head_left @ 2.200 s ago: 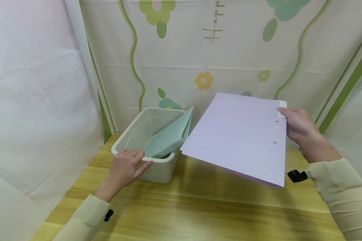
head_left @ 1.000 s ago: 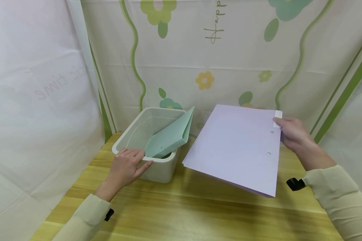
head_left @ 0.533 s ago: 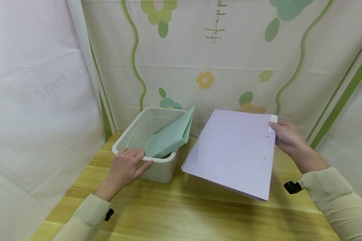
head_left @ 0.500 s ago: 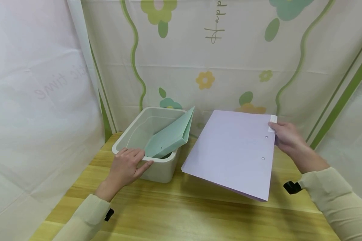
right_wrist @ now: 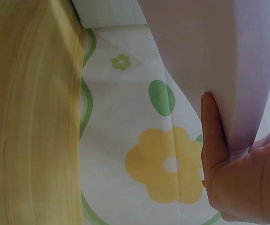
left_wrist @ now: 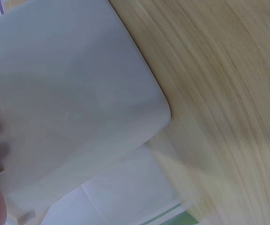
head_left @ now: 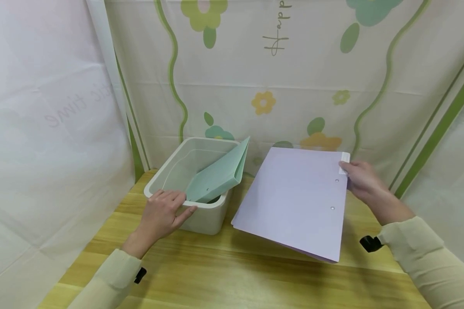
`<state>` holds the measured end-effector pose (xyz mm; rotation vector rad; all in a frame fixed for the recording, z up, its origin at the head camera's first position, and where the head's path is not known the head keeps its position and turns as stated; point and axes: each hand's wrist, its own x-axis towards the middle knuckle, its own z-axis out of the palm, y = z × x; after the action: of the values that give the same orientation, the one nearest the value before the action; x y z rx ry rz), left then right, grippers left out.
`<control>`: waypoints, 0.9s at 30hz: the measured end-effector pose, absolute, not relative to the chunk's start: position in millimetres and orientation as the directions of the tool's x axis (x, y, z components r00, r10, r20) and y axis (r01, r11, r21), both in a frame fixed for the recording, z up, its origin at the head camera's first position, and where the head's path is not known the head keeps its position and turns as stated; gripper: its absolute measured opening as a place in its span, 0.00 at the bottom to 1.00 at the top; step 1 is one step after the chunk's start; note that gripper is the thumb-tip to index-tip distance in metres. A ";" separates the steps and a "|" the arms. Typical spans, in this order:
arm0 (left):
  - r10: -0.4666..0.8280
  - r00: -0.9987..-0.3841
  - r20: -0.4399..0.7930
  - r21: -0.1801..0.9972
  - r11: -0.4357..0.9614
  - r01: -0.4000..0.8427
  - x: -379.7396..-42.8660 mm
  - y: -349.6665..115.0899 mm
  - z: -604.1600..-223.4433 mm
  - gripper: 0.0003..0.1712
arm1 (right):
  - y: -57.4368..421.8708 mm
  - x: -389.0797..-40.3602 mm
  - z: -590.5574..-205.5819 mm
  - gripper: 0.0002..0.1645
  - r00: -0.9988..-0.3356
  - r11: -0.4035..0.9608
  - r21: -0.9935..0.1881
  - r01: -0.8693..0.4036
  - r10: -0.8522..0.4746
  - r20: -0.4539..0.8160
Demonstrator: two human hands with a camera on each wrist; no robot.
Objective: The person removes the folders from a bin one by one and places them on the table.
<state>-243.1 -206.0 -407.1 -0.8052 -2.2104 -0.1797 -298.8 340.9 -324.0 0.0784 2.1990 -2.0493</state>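
My left hand (head_left: 163, 213) grips the near rim of a white plastic bin (head_left: 206, 221), fingers over the edge and thumb outside. In the left wrist view the bin's wall (left_wrist: 83, 93) fills much of the picture, with part of the hand at the left edge. A mint-green file folder (head_left: 216, 171) leans inside the bin, its upper corner sticking out over the right rim. To the right, my right hand (head_left: 365, 180) holds a lilac file folder (head_left: 294, 201) by its spine edge, thumb on the white label. The folder is tilted above the table; the right wrist view shows its spine (right_wrist: 250, 79).
The wooden table (head_left: 232, 274) extends beneath both hands. Behind it hangs a pale curtain (head_left: 301, 86) printed with flowers, close to the bin. Another white curtain (head_left: 50, 150) closes off the left side.
My right hand has brought the lilac folder downward and a little left, toward the table. The left hand, the bin and the green folder have stayed in place.
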 end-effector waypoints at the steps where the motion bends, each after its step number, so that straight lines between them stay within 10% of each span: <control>1: 0.492 -0.511 0.705 -0.118 0.791 0.600 -243.2 -206.1 -407.3 0.33 | 340.4 -299.1 -324.9 0.42 -0.990 0.076 -0.989 0.129 -0.055 -0.133; 27: 0.493 -0.506 0.708 -0.125 0.792 0.597 -243.2 -205.5 -407.8 0.34 | 316.3 -305.7 -347.0 0.39 -0.991 0.120 -0.988 0.098 -0.077 -0.107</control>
<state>-243.2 -205.5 -407.8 -0.8026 -2.2045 -0.1727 -305.7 316.3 -347.0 0.0210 2.2487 -2.0005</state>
